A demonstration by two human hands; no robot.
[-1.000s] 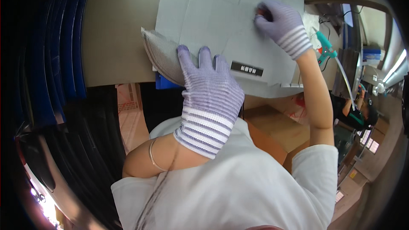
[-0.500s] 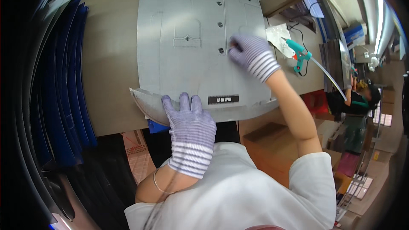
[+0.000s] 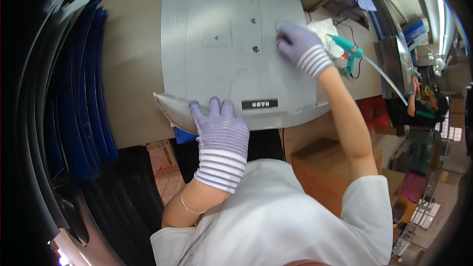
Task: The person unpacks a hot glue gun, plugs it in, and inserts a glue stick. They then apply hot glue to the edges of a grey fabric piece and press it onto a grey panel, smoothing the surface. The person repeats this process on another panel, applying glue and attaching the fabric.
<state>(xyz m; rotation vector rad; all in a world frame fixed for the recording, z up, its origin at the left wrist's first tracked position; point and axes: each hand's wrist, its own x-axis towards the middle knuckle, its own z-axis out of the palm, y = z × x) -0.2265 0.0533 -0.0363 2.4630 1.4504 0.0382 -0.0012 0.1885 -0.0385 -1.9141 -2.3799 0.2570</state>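
Head view: the grey sheet (image 3: 197, 71) lay on the surface (image 3: 133, 93), its near edge under the outstretched fingers of the left hand (image 3: 221, 135), probably to steady it; thumb hidden, grip unclear. The right hand (image 3: 300, 47) was half-curled over the sheet's right side, its contents unseen.

The left of 2 fisheye cameras worn on a person's head looks steeply down over a white shirt (image 3: 286, 207) to the table (image 3: 133, 69), near enough that the left hand (image 3: 221, 130) and right hand (image 3: 301, 49) sit large mid-view; the wide lens bows straight edges and takes in a co-worker (image 3: 424, 112) at far right.
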